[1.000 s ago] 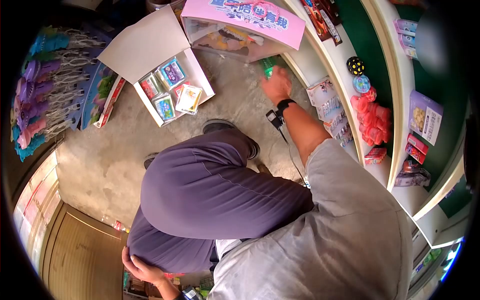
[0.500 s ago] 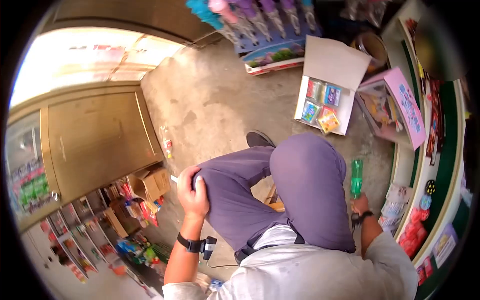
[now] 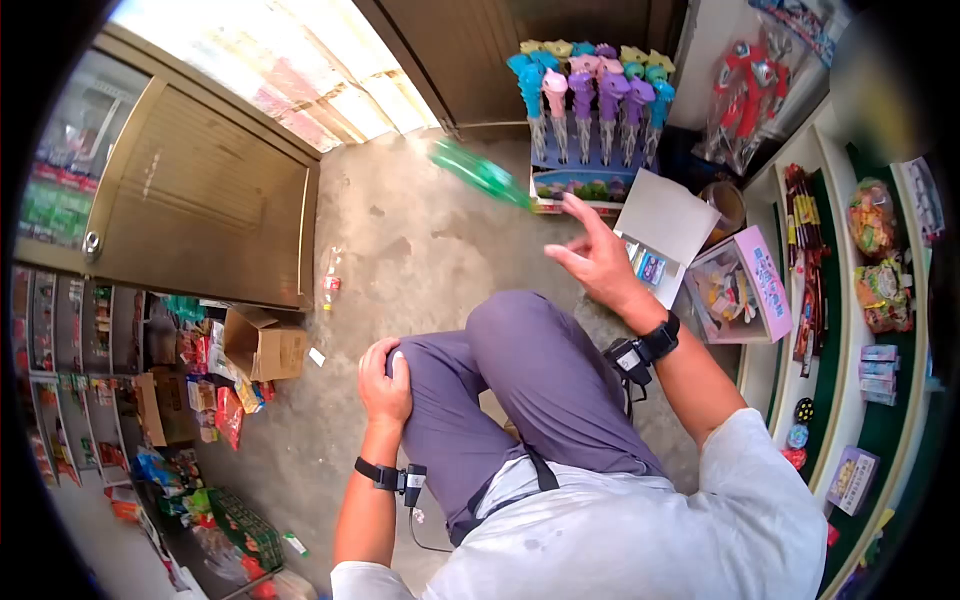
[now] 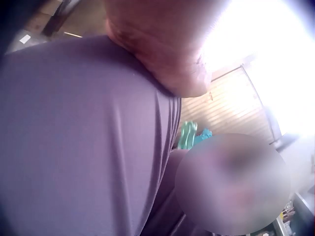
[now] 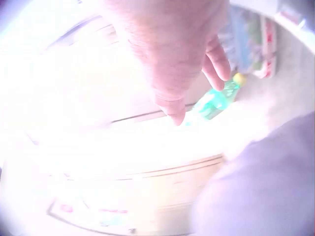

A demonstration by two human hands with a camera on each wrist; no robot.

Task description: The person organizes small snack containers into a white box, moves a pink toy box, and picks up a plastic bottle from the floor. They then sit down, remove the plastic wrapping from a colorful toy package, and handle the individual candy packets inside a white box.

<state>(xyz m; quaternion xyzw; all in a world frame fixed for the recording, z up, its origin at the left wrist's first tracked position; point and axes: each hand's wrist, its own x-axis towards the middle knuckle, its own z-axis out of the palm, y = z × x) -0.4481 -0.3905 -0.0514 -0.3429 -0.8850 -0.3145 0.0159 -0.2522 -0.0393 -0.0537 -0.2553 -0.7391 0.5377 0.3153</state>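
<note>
A green bottle point(image 3: 482, 173) is seen near the right hand point(image 3: 607, 268), whose fingers are spread wide; the left hand point(image 3: 385, 388) is rested, unclenched, on a knee point(image 3: 428, 362).

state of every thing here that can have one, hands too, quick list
right hand: open, fingers spread, gripping nothing
left hand: resting on the knee
green translucent plastic bottle: out of hand, motion-blurred, yellow cap on
white cardboard box: lid open, small packs inside
brown cardboard box: top flaps open
</note>
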